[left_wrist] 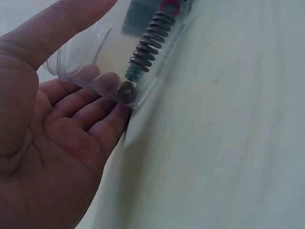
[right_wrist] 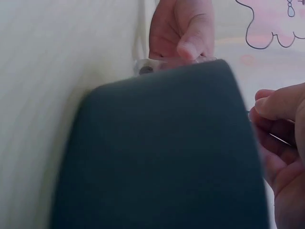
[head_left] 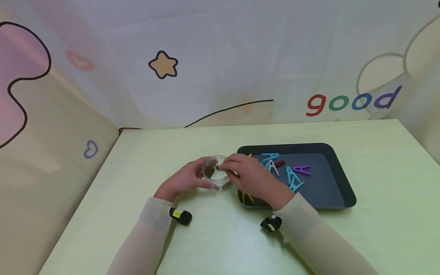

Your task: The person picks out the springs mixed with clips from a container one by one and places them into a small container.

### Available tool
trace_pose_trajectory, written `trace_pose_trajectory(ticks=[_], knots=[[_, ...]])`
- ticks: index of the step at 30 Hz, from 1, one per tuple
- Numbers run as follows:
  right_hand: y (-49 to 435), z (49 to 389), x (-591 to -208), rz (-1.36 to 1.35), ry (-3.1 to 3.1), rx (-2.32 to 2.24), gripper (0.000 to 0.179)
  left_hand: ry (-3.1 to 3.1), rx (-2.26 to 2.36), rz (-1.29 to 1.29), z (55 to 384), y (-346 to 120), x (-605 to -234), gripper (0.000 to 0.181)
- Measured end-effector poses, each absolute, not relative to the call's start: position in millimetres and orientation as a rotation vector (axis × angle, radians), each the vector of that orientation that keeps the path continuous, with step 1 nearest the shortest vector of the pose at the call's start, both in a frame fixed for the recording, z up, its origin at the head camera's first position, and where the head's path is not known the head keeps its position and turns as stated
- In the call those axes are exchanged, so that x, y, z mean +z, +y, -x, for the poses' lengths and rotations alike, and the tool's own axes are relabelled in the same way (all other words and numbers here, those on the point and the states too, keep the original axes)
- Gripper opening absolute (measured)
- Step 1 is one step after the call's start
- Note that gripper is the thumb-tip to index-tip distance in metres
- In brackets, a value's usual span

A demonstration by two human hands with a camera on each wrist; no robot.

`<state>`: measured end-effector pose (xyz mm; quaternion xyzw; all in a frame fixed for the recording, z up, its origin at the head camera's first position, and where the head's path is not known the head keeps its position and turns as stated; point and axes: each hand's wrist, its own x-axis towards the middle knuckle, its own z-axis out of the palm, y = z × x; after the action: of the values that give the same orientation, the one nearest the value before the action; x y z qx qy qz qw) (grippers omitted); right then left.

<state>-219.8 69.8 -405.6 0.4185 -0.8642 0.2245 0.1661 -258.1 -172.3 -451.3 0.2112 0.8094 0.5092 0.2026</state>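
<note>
Head: the left hand point(head_left: 187, 175) curls round a clear jar point(head_left: 220, 181) at the tray's point(head_left: 326, 191) nine o'clock; the right hand point(head_left: 254, 177) pinches a small dark piece point(head_left: 217, 167) over its mouth, and a slack pinch could drop it.

Left wrist: a spring point(left_wrist: 151, 44) leans toward one o'clock inside; tipping might spill it.

Right wrist: tray wall hides much.

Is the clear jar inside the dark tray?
No, the left hand holds the clear jar beside the dark tray, to its left.

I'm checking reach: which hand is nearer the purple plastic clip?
Right. The right hand is left of the clip; the left hand is farther left, outside the grey rectangular tray.
</note>
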Motion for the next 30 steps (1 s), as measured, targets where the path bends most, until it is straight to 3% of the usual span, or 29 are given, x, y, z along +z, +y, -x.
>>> trace_pose_trajectory(ticks=[30], knots=[[117.2,232.7,-377.1,-0.824,-2.512,0.856,0.025,2.234,1.42,-0.587,260.7,-174.3,-454.6,0.087]])
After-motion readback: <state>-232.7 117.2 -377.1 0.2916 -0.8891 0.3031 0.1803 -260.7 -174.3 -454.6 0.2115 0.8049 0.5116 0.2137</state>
